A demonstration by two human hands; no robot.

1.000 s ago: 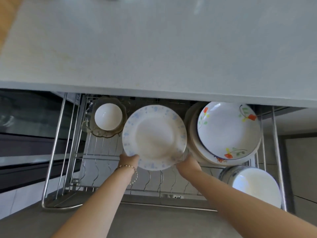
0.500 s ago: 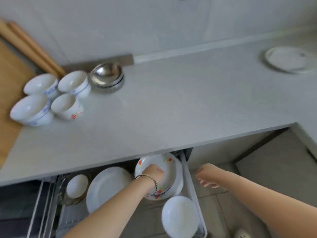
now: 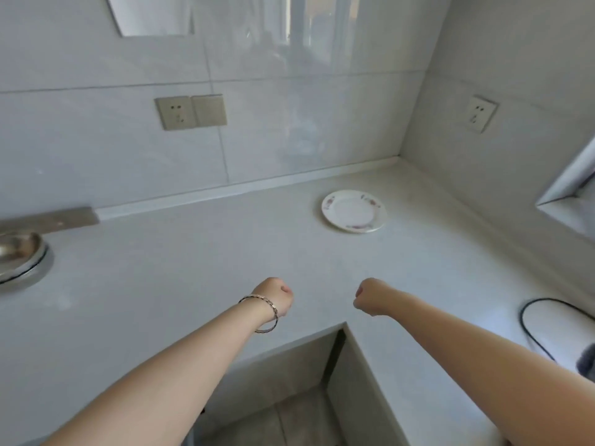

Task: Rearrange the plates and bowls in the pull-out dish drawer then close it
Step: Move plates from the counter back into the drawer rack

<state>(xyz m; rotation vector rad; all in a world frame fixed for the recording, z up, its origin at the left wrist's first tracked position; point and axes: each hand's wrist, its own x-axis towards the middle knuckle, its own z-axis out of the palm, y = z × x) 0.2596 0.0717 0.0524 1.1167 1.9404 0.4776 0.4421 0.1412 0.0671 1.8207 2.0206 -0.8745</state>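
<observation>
Head view showed us mostly the pale grey L-shaped countertop [image 3: 193, 268], which ran along the glossy tiled wall [image 3: 289, 140] and turned toward us down the right side, with a strip of floor [image 3: 289, 420] visible in the angle below its edge. Next in size, we saw two bare forearms reaching up from the bottom of the frame, well apart at the elbows and nearer each other at the wrists. At the far left edge, we made out a stack of steel bowls [image 3: 19, 262] on the counter, cut off by the frame. The one plate [image 3: 354, 211] we could see, white with small reddish motifs on its rim, lay flat on the counter near the back corner, well beyond both hands and apart from everything else. A black cable [image 3: 531, 326] looped on the counter at the right. On the wall we noted a double socket [image 3: 191, 111], and a single socket [image 3: 479, 113] on the side wall. The left hand [image 3: 277, 296] and the right hand [image 3: 370, 296] hovered over the counter's inner corner, knuckles facing each other with a gap between; we saw the fingers of each curled into a fist that held nothing. A thin metal bracelet [image 3: 267, 315] circled the left wrist.
</observation>
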